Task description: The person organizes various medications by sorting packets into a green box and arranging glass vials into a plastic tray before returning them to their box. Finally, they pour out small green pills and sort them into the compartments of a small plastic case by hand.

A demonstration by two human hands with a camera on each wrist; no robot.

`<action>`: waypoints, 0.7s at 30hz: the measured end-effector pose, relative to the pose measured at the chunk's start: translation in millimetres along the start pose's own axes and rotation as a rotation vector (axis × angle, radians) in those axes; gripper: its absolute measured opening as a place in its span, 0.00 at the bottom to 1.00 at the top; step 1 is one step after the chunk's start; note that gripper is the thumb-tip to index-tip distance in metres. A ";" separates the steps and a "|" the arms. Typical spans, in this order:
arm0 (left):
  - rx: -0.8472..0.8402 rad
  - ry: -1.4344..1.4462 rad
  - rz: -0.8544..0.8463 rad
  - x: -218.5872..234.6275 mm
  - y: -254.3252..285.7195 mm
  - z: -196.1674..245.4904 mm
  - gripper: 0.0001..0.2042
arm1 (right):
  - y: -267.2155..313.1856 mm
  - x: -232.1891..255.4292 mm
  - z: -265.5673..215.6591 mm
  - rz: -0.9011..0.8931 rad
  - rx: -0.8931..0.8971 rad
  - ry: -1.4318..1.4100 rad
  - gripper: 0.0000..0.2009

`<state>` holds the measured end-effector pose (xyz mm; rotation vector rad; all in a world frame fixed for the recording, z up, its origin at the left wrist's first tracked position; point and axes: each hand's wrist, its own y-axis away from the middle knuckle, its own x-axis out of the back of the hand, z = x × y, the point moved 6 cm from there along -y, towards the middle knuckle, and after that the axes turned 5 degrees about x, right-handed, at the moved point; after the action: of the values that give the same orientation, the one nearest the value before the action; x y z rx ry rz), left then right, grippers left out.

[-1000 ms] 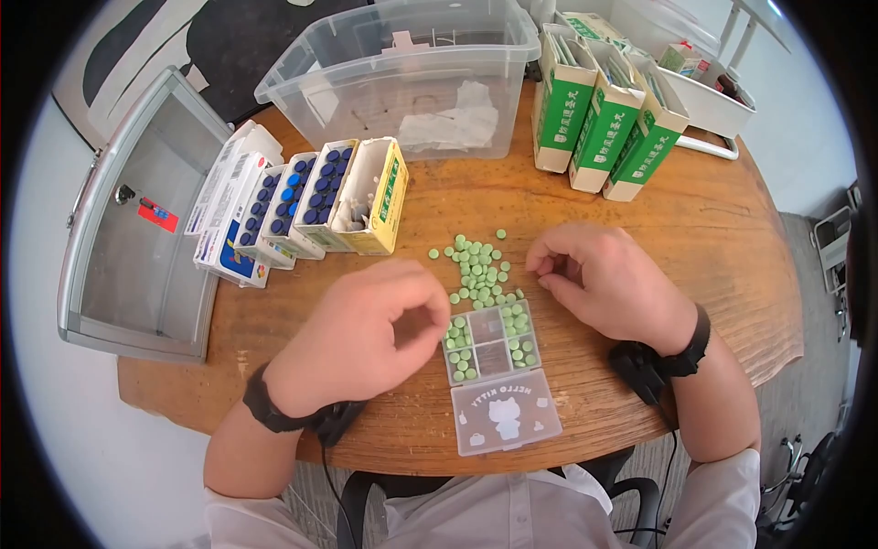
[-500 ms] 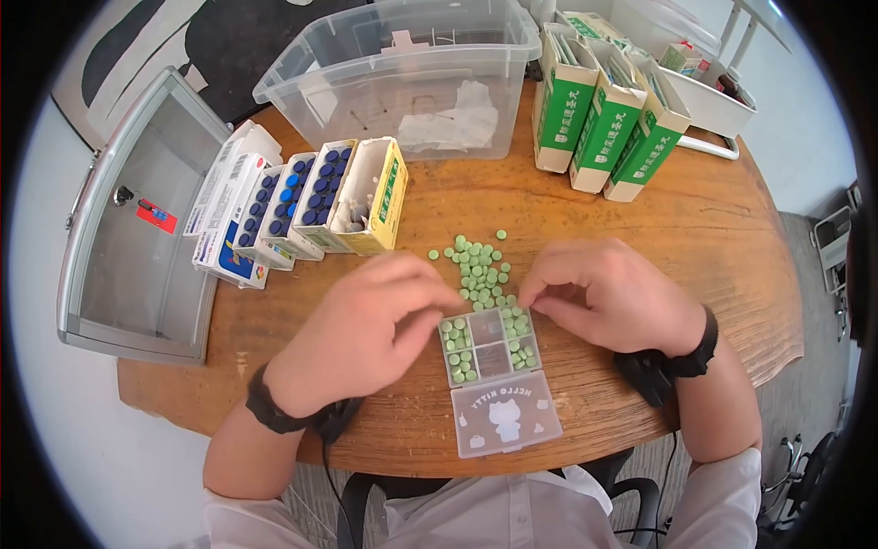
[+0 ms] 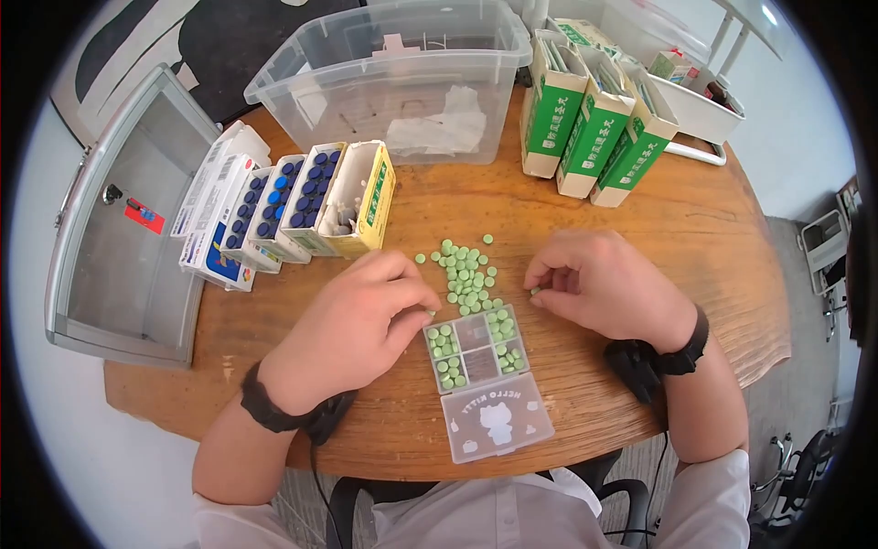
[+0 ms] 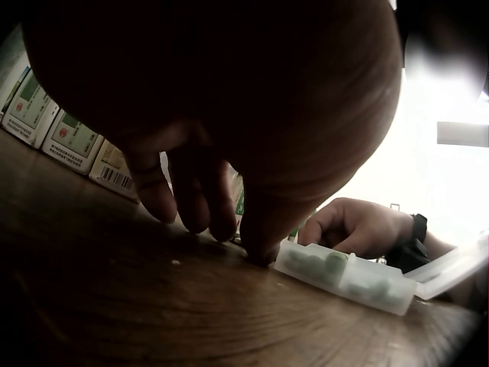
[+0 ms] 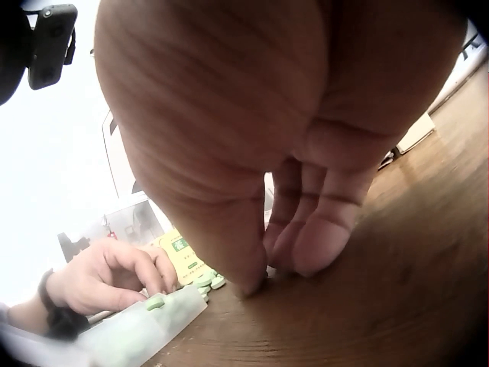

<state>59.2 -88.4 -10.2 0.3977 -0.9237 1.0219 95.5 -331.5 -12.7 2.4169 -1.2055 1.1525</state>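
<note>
A clear pill organizer (image 3: pixel 477 352) with four compartments lies on the table, its Hello Kitty lid (image 3: pixel 497 419) folded open toward the person. Green tablets (image 3: pixel 448 369) fill its left and right compartments; the two middle ones hold none. Beyond it spreads a loose pile of green tablets (image 3: pixel 467 274). At the organizer's far left corner, my left hand (image 3: pixel 352 318) pinches a green tablet (image 3: pixel 430 312) between thumb and forefinger. My right hand (image 3: pixel 605 285), right of the pile, has a green tablet (image 3: pixel 535 291) between its thumb and forefinger, low over the wood.
Boxes of blue-capped vials (image 3: pixel 314 189) and a yellow carton (image 3: pixel 373 197) stand at left, beside a glass-fronted case (image 3: pixel 123 229). A clear plastic bin (image 3: pixel 402 91) is at the back. Green-and-white cartons (image 3: pixel 593 137) and a white tray (image 3: pixel 700 105) stand at back right.
The right hand came in to the organizer's far right corner, then drew back a little to the right. The left hand has lowered its fingertips to the far left corner. The head view has shifted slightly.
</note>
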 end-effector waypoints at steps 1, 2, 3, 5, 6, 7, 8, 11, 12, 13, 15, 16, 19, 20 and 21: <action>0.003 -0.001 -0.002 -0.6 0.5 0.0 0.06 | 0.1 -0.3 0.9 -0.005 0.003 0.015 0.06; 0.005 -0.020 0.003 -0.5 0.4 0.3 0.04 | 0.1 -0.5 1.0 -0.010 0.005 0.031 0.05; 0.006 -0.040 0.010 0.0 0.3 0.8 0.03 | 0.0 -0.7 0.0 -0.010 0.007 0.030 0.05; 0.020 -0.060 0.002 0.5 0.3 1.4 0.03 | -0.5 -0.7 -2.1 -0.016 -0.010 0.023 0.05; 0.033 -0.076 -0.008 0.7 0.6 1.0 0.03 | -0.5 -0.7 -4.0 -0.016 -0.007 0.021 0.05; 0.035 -0.079 -0.008 1.2 0.7 0.3 0.03 | -0.2 -0.5 -4.7 -0.013 -0.026 0.015 0.05; 0.017 -0.096 0.007 1.9 0.7 0.3 0.03 | 0.1 0.0 -5.3 -0.011 -0.044 0.009 0.05; -0.029 -0.054 0.005 6.1 1.8 10.4 0.02 | -0.3 0.3 -7.0 -0.047 -0.098 -0.052 0.06; -0.060 0.005 -0.010 8.3 1.7 16.4 0.02 | -0.1 3.0 -12.0 -0.042 -0.097 -0.054 0.06; -0.062 0.003 -0.011 9.3 2.3 19.6 0.02 | 0.4 4.2 -19.6 -0.060 -0.078 -0.128 0.07; -0.179 0.140 -0.133 2.1 7.6 31.1 0.04 | 2.9 1.9 -23.5 -0.080 -0.061 -0.203 0.07; -0.178 0.141 -0.133 0.8 8.4 31.3 0.04 | 4.7 -5.7 -25.0 -0.162 -0.039 -0.284 0.07; -0.197 0.128 -0.198 -4.6 10.0 31.4 0.06 | 3.5 -14.4 -29.8 -0.223 -0.018 -0.344 0.08; -0.141 0.103 -0.139 0.0 7.1 27.0 0.08 | 2.0 -13.7 -30.7 -0.201 -0.019 -0.318 0.08; -0.085 0.078 -0.078 4.7 4.6 22.8 0.09 | 1.2 -16.7 -25.5 -0.201 -0.019 -0.318 0.08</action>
<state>45.5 -98.9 6.1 0.3185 -0.8723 0.9171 74.4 -310.0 -7.8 2.7050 -1.0131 0.7174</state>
